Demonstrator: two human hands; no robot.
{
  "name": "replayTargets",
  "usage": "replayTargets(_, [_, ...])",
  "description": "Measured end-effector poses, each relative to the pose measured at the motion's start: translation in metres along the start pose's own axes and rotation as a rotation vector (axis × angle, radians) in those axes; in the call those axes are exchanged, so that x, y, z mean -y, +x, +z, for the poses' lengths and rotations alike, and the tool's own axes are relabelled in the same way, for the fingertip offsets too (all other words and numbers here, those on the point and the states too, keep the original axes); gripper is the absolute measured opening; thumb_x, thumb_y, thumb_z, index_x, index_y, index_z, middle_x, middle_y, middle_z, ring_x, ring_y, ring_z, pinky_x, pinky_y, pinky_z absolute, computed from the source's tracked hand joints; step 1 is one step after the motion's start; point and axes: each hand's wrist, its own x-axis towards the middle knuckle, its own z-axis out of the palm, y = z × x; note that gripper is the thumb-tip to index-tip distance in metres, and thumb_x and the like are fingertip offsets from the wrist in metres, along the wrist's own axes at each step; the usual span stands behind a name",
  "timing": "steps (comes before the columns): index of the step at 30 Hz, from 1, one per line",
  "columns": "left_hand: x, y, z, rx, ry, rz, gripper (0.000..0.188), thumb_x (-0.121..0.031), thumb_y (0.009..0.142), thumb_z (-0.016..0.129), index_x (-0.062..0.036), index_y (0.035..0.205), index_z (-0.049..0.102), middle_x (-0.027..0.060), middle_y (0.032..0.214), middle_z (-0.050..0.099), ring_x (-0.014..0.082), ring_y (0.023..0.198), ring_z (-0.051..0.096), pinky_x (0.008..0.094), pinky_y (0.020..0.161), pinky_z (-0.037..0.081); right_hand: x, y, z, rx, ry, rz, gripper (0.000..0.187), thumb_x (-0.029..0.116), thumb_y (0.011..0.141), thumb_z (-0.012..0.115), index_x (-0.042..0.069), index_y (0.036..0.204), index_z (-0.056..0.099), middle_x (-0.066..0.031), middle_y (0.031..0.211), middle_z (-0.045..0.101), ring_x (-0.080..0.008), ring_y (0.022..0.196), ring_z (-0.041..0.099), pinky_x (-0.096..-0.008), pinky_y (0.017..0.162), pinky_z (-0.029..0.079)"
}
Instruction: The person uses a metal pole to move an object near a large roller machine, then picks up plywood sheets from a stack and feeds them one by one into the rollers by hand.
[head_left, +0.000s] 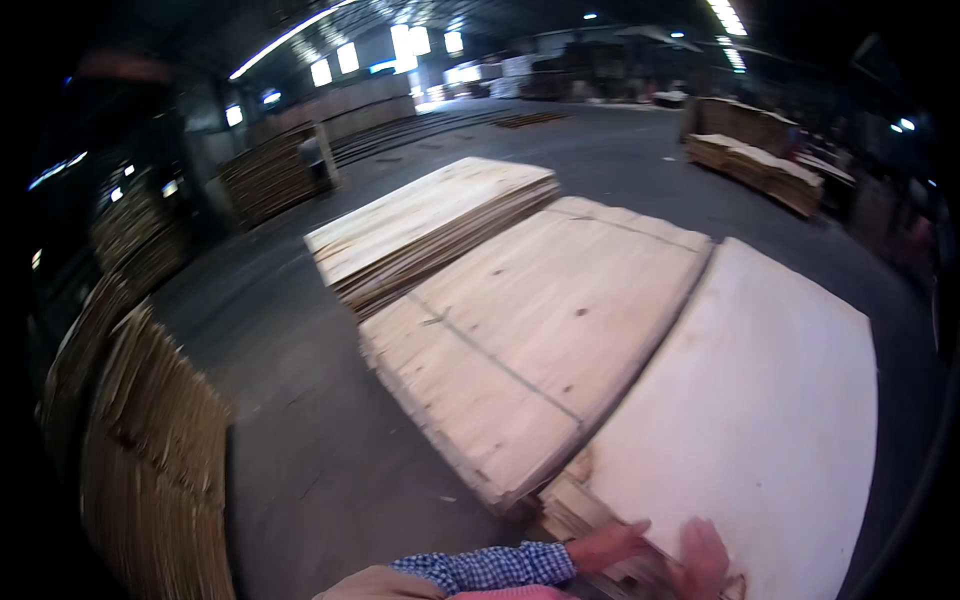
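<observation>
Veneer sheet (760,420), pale and smooth, is seen topping the nearest stack at the lower right, on the concrete floor (300,440). Its near corner is touched by both hands: the left hand (612,545), out of a blue checked sleeve (490,566), is curled on the stack's ragged edge, though a firm grip cannot be told; the right hand (705,560) is laid flat, fingers released, on the sheet. Just beside it a knotty veneer stack (530,340) is found, then a third stack (420,225). Upright bundles (150,450) are stood at the left.
</observation>
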Motion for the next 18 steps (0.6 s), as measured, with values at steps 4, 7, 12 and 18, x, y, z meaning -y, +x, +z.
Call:
replayTargets(4, [0.01,0.019,0.005,-0.216,-0.273,-0.099,0.053,-0.032,0.093,0.056,-0.0011,0.133,0.038,0.0111,0.125,0.052,0.0234,0.11,0.054,0.0369,0.092,0.047,0.004,-0.023,-0.002,0.044,-0.071,0.211,0.061,0.02,0.073,0.071,0.002,0.127,0.049,-0.0184,0.127,0.051,-0.0362,0.119,0.047,-0.0437,0.099,0.04])
replayTargets(7, [0.005,0.018,0.009,-0.251,-0.176,-0.064,0.048,-0.029,0.093,0.057,-0.0022,0.13,0.041,0.01,0.124,0.053,0.023,0.11,0.053,0.0365,0.092,0.047,-0.034,-0.087,0.014,0.049,-0.251,0.339,0.064,0.029,0.076,0.069,0.003,0.13,0.047,-0.0209,0.133,0.045,-0.0377,0.126,0.039,-0.0465,0.104,0.033])
replayTargets(12, [0.023,0.022,-0.002,-0.268,-0.258,-0.104,0.041,-0.024,0.092,0.057,-0.0037,0.126,0.045,0.0087,0.123,0.052,0.022,0.11,0.053,0.0354,0.093,0.046,-0.071,-0.111,0.061,-0.048,-0.393,0.39,0.064,0.016,0.064,0.07,0.002,0.123,0.048,-0.0204,0.124,0.048,-0.0462,0.115,0.044,-0.0507,0.091,0.042])
replayTargets(18, [0.005,0.013,-0.015,-0.204,-0.315,-0.023,0.037,-0.018,0.092,0.057,-0.0042,0.124,0.046,0.0091,0.118,0.055,0.0221,0.106,0.055,0.0359,0.088,0.049,-0.028,-0.077,0.027,0.01,-0.48,0.455,0.045,0.01,0.075,0.06,0.002,0.117,0.049,-0.0159,0.112,0.054,-0.038,0.096,0.055,-0.0459,0.07,0.051])
